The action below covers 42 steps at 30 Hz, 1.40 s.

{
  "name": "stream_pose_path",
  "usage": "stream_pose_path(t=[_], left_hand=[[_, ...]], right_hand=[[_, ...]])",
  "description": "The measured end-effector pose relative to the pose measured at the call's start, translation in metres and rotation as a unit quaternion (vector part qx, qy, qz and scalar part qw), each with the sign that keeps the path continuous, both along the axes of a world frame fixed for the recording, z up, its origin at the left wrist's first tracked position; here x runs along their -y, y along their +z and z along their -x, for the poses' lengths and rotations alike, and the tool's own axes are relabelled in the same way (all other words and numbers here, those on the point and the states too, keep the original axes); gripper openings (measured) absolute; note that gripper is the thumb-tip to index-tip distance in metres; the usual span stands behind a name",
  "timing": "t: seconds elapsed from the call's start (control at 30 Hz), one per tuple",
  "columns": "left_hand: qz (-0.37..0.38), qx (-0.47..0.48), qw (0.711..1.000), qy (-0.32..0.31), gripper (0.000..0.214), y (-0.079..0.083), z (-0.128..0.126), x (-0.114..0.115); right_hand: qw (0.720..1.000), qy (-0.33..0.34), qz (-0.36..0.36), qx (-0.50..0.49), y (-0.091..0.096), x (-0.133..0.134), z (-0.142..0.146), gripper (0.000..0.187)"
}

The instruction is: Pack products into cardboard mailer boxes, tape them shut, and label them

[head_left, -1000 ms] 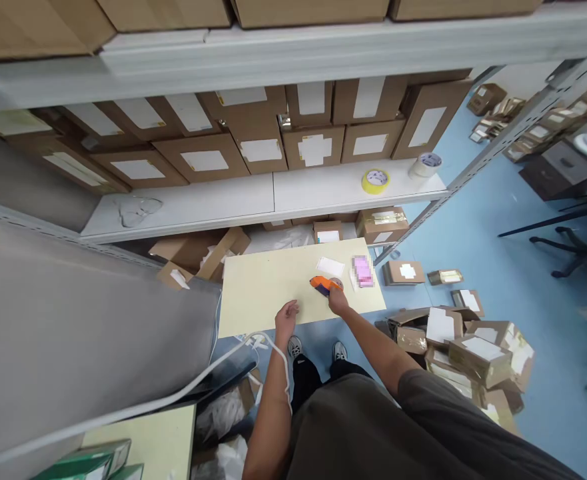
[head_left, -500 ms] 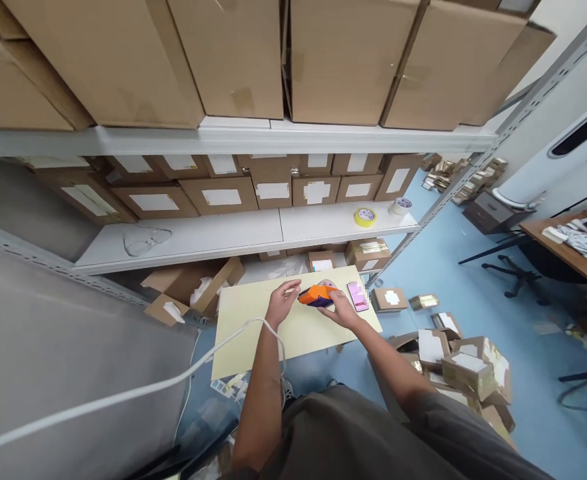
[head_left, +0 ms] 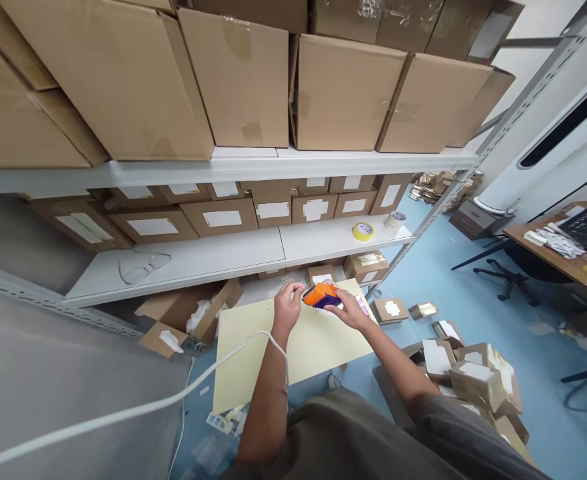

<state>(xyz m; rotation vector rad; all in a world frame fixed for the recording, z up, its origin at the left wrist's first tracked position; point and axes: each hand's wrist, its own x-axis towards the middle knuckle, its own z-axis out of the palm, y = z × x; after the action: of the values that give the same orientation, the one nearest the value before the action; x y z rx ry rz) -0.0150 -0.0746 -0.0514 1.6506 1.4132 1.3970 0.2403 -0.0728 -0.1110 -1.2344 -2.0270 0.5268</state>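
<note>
My right hand (head_left: 349,309) grips an orange and purple hand-held device (head_left: 322,295), lifted a little above the pale yellow table (head_left: 268,347). My left hand (head_left: 288,308) is at the device's left end, fingers curled and pinching at it. Under my right hand a pink phone (head_left: 364,307) lies partly hidden on the table. A white cable (head_left: 123,413) runs to my left wrist.
A grey metal shelf (head_left: 213,250) ahead carries labelled cardboard boxes (head_left: 223,217), a yellow tape roll (head_left: 362,231), a white tape roll (head_left: 396,218) and clear glasses (head_left: 140,267). Large cartons (head_left: 243,73) fill the upper shelf. Small boxes (head_left: 468,373) litter the blue floor at right. An office chair (head_left: 508,273) and desk (head_left: 568,260) stand far right.
My right hand lifted the orange device off the table. My left hand rose from the table edge and met it. The camera tilted up, showing more of the upper shelf.
</note>
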Motion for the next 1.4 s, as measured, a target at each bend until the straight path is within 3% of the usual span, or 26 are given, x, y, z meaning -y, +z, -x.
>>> stream_pose_path(t=[0.2,0.37,0.43,0.53,0.7,0.83,0.93,1.03,1.17,1.3,1.4], left_hand=[[-0.055,-0.025,0.997,0.054,0.030,0.000,-0.026,-0.017],[-0.085,-0.009,0.980,0.178,0.040,-0.010,-0.047,-0.032],[-0.093,-0.011,0.981,0.173,0.045,-0.014,-0.049,-0.041],[-0.035,0.026,0.991,0.128,0.053,-0.018,-0.044,-0.059],[0.102,0.108,0.979,0.138,0.103,-0.023,-0.027,-0.075],[0.109,0.110,0.976,0.152,0.095,-0.027,-0.025,-0.062],[0.111,0.110,0.973,0.168,0.084,-0.029,-0.029,-0.046],[0.120,0.103,0.970,0.183,0.075,-0.031,-0.028,-0.034],[0.138,0.080,0.964,0.214,0.065,-0.031,-0.025,-0.023],[0.152,0.051,0.960,0.230,0.055,-0.030,-0.028,-0.013],[0.147,0.023,0.959,0.239,0.049,-0.037,-0.030,0.000]], right_hand=[[0.998,0.050,-0.021,-0.017,0.011,-0.033,-0.021,0.048],[0.997,0.074,-0.037,-0.011,0.023,-0.073,-0.029,0.046],[0.997,0.067,-0.045,0.007,0.026,-0.091,-0.030,0.046],[0.996,0.056,-0.051,0.041,0.028,-0.122,-0.034,0.041],[0.996,0.024,-0.051,0.065,0.031,-0.187,-0.039,0.032],[0.993,0.027,-0.049,0.109,0.034,-0.239,-0.036,0.033],[0.986,0.030,-0.029,0.162,0.030,-0.263,-0.027,0.033],[0.979,0.013,-0.017,0.202,0.020,-0.274,-0.021,0.033],[0.980,-0.015,-0.056,0.191,0.010,-0.272,-0.020,0.046],[0.989,-0.019,-0.101,0.110,0.008,-0.250,-0.017,0.048],[0.993,0.028,-0.113,0.035,0.000,-0.221,-0.008,0.043]])
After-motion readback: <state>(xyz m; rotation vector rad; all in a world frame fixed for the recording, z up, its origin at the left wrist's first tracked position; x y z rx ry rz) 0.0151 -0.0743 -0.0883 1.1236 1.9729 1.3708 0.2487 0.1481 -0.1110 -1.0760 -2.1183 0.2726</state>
